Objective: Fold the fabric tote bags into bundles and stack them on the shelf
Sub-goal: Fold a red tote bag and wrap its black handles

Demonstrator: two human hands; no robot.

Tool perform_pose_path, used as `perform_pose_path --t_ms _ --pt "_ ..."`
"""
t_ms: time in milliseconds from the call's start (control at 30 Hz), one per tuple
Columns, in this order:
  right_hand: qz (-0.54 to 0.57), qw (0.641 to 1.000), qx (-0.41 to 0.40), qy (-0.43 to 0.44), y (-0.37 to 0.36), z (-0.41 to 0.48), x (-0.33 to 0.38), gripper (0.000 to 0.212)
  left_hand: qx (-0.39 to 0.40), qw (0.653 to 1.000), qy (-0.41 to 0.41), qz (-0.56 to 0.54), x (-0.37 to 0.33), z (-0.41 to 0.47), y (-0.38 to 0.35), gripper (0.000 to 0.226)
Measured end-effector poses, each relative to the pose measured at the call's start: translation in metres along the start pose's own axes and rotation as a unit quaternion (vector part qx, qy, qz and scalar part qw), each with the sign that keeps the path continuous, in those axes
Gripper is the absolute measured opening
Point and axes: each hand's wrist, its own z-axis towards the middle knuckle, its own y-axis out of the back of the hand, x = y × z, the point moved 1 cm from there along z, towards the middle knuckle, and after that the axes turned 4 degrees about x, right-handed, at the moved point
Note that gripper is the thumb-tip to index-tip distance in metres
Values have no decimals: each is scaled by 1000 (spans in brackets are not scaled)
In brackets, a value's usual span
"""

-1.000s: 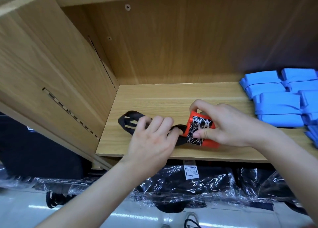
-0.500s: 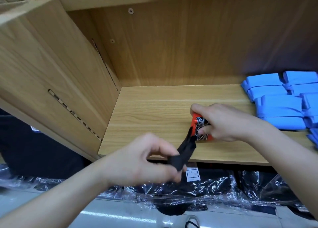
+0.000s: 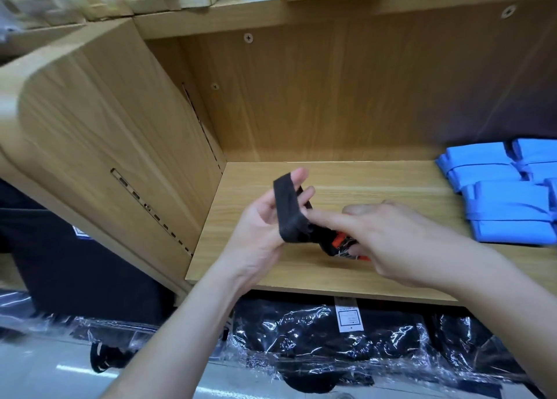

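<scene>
A small folded tote bundle (image 3: pixel 342 246), red with a black-and-white pattern, lies on the wooden shelf (image 3: pixel 346 273) under my right hand (image 3: pixel 388 239), which presses and grips it so that most of it is hidden. Its black strap (image 3: pixel 287 208) runs up and left from the bundle and loops over the fingers of my left hand (image 3: pixel 265 227), palm facing me, held just above the shelf.
A stack of several folded blue bundles (image 3: pixel 506 199) fills the shelf's right end. The left side panel (image 3: pixel 120 145) and back wall close the shelf in. Below the shelf lie black items in clear plastic (image 3: pixel 316 335).
My left hand has lifted the black strap from below the shelf's front edge up over the shelf, looped around its fingers. My right hand stayed on the bundle, and the camera moved closer.
</scene>
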Motion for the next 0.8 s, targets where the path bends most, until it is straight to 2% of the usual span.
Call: perform_pose_path --t_ms 100,200,233,300,367,400,433,467,500,533,600,633,667,700,733,767,800 --pt "19 999 48 -13 -3 9 -2 67 52 994 31 94 5 2 -3 90" --pt "101 992 70 -19 -5 11 -6 52 25 997 67 19 4 4 6 99" --pt "121 989 76 -22 -6 11 -8 49 11 997 78 -11 3 3 10 95" --pt "127 988 88 -21 -7 11 -11 38 -14 995 103 -4 2 -2 17 67" --pt "125 987 98 -23 -7 9 -15 30 -68 986 131 84 0 -10 26 33" --pt "127 986 102 -26 -6 9 -17 30 -105 975 125 148 -3 -16 33 31" --pt "124 986 108 -29 -6 9 -19 30 -150 959 95 220 -10 -21 36 39" --pt "115 986 113 -29 -4 9 -19 31 -173 940 31 291 -22 -26 36 48" --pt "102 987 120 -28 -3 10 -19 32 -147 913 -51 377 -34 -29 34 57" --pt "87 988 129 -24 -3 11 -18 34 -69 865 -126 480 -44 -31 25 68" --pt "72 987 141 -6 -2 14 -15 39 90 699 -186 684 -49 -26 6 94" --pt "77 987 142 2 0 16 -13 41 133 623 -186 748 -44 -20 -2 101" --pt "90 986 142 5 2 17 -12 42 158 580 -160 783 -37 -14 -10 100" --pt "111 984 141 4 5 16 -13 43 165 573 -119 794 -31 -9 -15 90" --pt "135 981 143 -1 8 15 -15 42 160 601 -83 779 -27 -5 -15 76" --pt "159 976 146 -7 11 12 -19 41 152 643 -62 748 -27 -4 -10 60" --pt "182 972 150 -13 12 9 -23 40 146 682 -67 714 -26 -3 -3 45"
